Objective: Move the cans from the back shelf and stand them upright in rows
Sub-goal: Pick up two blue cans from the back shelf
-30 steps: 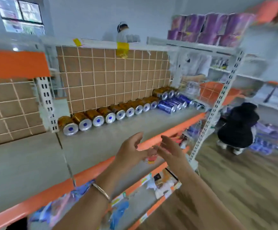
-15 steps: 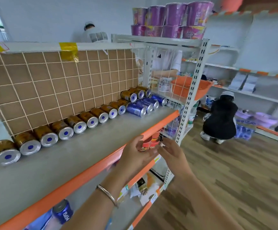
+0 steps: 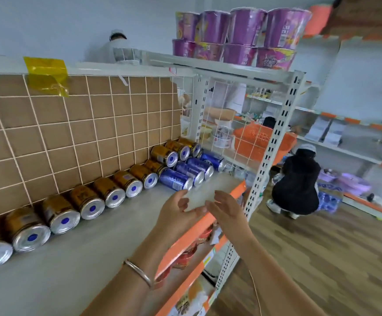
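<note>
Eleven brown cans and four blue cans lie on their sides along the back of the grey shelf, against the grid panel; none stands upright. The left hand and right hand hover empty with fingers loosely spread, just short of the blue cans. Judged step: reaching for a first can. The next move calls for grasping one, drawing it forward and setting it on end.
</note>
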